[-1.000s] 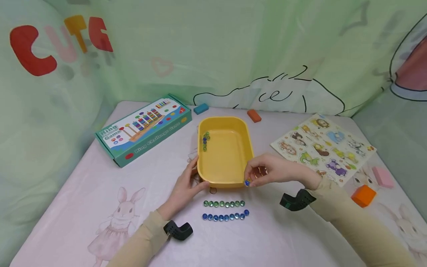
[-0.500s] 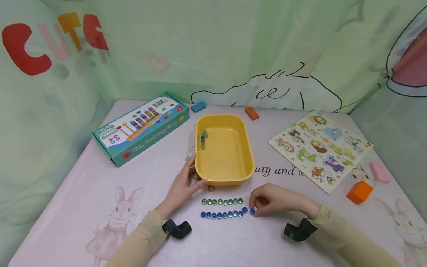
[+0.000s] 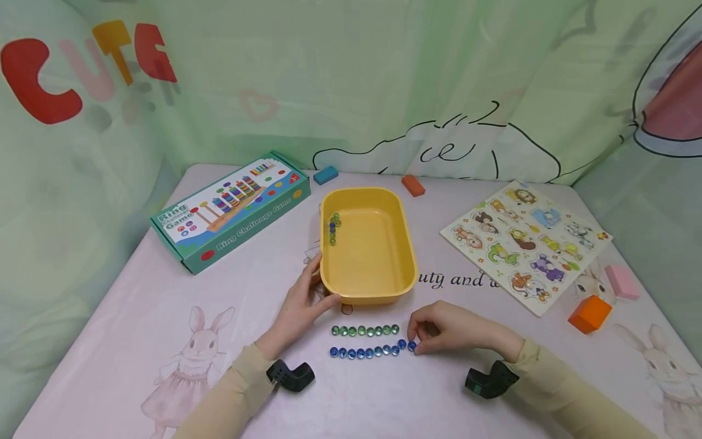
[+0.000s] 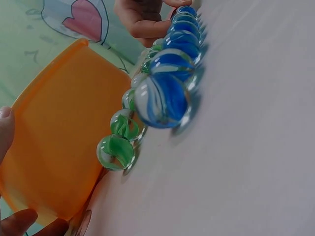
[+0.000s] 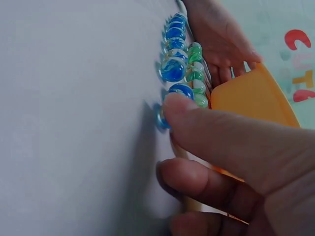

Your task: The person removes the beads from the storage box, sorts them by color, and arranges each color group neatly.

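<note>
A yellow tray (image 3: 403,244) stands mid-table with a few green and blue marbles (image 3: 333,229) by its left wall. My left hand (image 3: 322,286) grips its near left corner; its fingers (image 4: 6,129) touch the tray (image 4: 64,142). In front of the tray lie a row of green marbles (image 3: 364,330) and a row of blue marbles (image 3: 364,352). My right hand (image 3: 415,340) pinches a blue marble (image 3: 412,346) at the right end of the blue row. In the right wrist view my fingertip (image 5: 183,110) covers that marble (image 5: 160,121).
A Ring Challenge Game box (image 3: 233,207) lies at the left, an animal puzzle board (image 3: 526,244) at the right. An orange block (image 3: 589,314) and pink block (image 3: 621,281) sit near the right edge. A teal block (image 3: 326,175) and an orange-red block (image 3: 413,185) lie behind the tray.
My right hand came down from the tray's near rim with a blue marble and brought it to the right end of the blue row. The left hand stayed on the tray.
</note>
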`<state>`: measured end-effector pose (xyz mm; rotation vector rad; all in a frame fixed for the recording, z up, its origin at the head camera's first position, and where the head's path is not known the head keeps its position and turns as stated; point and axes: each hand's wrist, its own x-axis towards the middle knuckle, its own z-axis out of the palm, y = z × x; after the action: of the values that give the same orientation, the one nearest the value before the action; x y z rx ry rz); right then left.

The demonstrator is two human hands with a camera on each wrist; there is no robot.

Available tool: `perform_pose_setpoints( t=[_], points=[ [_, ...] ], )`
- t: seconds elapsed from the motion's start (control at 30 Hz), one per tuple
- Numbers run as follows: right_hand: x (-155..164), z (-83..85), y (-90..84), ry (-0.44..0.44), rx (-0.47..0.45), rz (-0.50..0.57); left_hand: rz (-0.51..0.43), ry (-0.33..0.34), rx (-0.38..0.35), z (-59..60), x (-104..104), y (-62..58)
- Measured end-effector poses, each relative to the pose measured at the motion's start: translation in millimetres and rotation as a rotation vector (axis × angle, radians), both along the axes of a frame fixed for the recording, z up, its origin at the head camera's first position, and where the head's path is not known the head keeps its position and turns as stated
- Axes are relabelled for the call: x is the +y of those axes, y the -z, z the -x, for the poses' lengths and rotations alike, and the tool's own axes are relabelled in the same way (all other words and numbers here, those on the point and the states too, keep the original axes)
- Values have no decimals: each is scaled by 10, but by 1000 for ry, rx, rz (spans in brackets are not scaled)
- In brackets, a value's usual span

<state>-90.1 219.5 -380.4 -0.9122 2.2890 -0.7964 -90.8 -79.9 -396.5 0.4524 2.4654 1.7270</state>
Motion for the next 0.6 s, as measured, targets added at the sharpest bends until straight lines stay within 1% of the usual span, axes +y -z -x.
perform_pose_setpoints(
  t=[0.1,0.17,0.2,0.27,0.37,0.5,0.6],
  points=[
    [1,14,-22,-7,-13,3,-2,-7,7,48,-8,130],
    [5,39,-70,-15,-22,-1,5,-12,14,83,-18,210],
    [6,57,-111,-20,-26,-3,7,-11,20,93,-22,231],
    [15,100,-220,-32,-26,-15,12,-10,31,105,-27,252],
    [28,196,-431,-66,2,-21,11,-3,41,110,-32,259],
    [4,371,-692,-98,51,-26,11,-2,47,104,-35,256],
    [-78,521,-825,-90,74,-44,14,-4,48,103,-38,265]
  ],
)
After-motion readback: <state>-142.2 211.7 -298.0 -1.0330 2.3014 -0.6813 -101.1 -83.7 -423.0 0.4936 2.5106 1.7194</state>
